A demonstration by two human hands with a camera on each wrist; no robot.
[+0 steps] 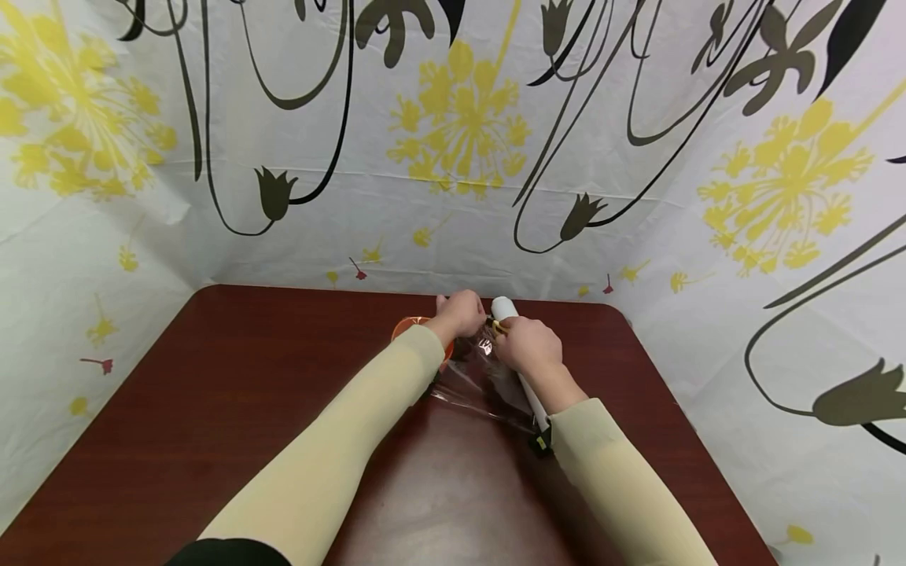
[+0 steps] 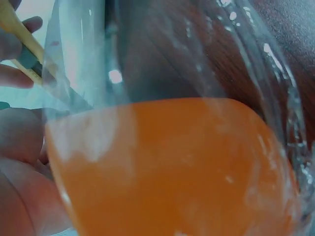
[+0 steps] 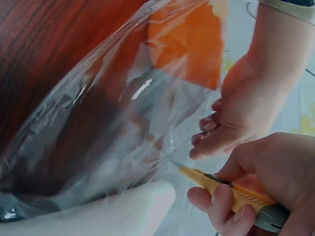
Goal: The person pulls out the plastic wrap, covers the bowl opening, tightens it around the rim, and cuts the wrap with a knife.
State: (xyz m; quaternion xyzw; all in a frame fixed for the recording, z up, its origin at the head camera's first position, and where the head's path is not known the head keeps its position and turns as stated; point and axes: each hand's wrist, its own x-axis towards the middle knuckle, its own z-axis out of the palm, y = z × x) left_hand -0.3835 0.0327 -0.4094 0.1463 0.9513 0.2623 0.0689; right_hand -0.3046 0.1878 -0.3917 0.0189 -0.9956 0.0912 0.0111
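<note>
I've got the clear film (image 1: 483,385) toward twelve o'clock on the tabletop (image 1: 283,354), left hand (image 1: 462,313) pinching its far edge, right hand (image 1: 531,346) with its grip wrapped round the yellow cutter (image 3: 250,196), and it'll likely handle light, limp, slippery, best held by that edge.

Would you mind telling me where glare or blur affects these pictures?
Head view: pale sheen on the near tabletop, small bright glints on the clear film; left wrist: hazy and soft, the orange object lacking fine detail; right wrist: white streaks on the film, yellow cutter fairly distinct.
</note>
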